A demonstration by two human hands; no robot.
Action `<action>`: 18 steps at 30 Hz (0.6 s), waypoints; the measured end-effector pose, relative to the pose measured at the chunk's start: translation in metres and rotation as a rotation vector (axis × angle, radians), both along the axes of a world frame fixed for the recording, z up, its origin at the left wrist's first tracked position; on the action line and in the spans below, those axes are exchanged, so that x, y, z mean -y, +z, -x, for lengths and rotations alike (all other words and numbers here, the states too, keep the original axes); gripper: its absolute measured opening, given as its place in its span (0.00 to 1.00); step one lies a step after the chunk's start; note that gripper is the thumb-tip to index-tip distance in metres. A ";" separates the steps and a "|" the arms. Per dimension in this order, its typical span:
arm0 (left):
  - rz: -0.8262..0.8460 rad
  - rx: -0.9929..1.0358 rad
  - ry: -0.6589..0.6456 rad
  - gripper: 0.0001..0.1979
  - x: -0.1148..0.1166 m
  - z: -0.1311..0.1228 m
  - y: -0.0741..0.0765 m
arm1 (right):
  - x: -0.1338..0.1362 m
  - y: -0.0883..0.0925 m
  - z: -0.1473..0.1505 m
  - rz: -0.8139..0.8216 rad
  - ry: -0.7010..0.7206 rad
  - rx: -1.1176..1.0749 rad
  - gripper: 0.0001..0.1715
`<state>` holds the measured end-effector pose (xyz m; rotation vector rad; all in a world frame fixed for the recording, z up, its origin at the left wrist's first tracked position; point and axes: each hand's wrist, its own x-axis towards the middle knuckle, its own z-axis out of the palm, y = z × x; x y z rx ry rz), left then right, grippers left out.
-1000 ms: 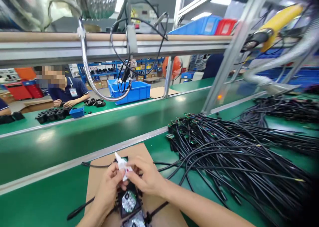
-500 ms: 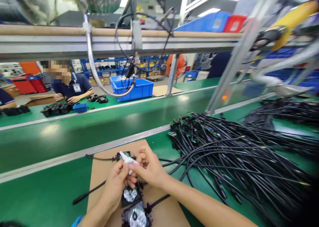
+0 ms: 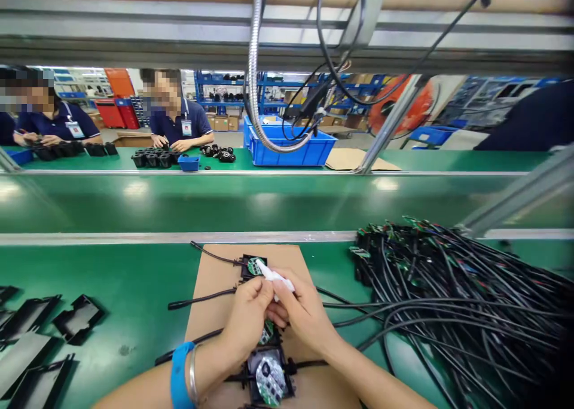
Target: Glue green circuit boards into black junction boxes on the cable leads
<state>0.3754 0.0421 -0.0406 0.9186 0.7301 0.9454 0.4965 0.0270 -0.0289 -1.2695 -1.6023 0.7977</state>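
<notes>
A small white squeeze tube [image 3: 285,282] with a pointed nozzle is held between my two hands over a cardboard sheet. My right hand [image 3: 305,310] is closed around its body, thumb on top. My left hand [image 3: 252,308] pinches it near the base of the nozzle. The nozzle points up and left, over a black housing [image 3: 246,272] with a round green circuit board [image 3: 255,266]. Nearer to me lies another black housing [image 3: 287,370] with a green and silvery round board [image 3: 269,380]. Housings between these are partly hidden by my hands.
Black cables with small circuit boards [image 3: 430,289] form a large pile on the right. Empty black housings [image 3: 79,318] lie at left on the green bench. A metal strip [image 3: 156,238] runs behind the cardboard [image 3: 210,313]. Co-workers sit across, near blue bins [image 3: 293,150].
My view has swung left and down, bringing the black housings at left into sight. Both hands still hold the white tube, its nozzle directed up and left.
</notes>
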 end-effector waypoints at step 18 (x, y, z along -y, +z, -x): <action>0.026 0.172 -0.030 0.27 -0.012 -0.001 0.010 | -0.017 0.014 0.005 0.001 -0.195 -0.052 0.18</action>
